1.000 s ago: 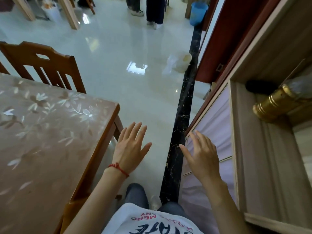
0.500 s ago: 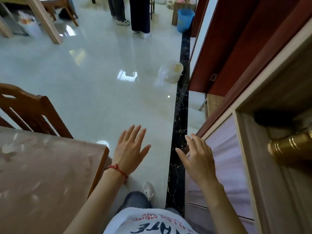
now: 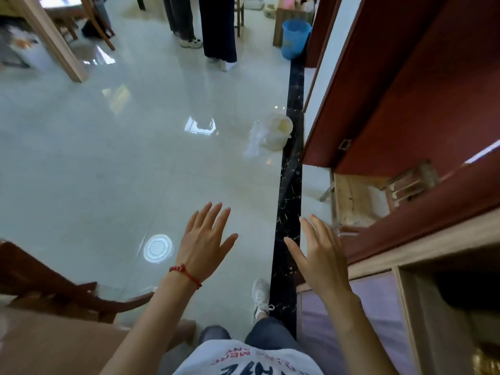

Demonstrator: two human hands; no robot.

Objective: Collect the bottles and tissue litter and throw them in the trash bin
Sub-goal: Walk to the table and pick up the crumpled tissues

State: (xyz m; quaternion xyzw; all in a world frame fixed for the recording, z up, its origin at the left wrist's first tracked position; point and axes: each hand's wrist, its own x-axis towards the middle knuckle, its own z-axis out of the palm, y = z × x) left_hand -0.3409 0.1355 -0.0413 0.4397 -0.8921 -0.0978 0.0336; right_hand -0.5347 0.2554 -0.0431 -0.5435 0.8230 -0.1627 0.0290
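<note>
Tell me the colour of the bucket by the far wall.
Blue bucket, seen in the head view.

You have one view only, from the camera on your head: it looks forward and steeply down over your chest, your left hand and right hand close below, the glossy floor stretching far ahead.

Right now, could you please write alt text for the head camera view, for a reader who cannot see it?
Both hands, the left hand with a red string at the wrist and the right hand, are open and empty above a glossy pale floor. Ahead, a clear plastic bag with a pale container lies beside a black floor strip, and a blue bin stands farther on.
</note>
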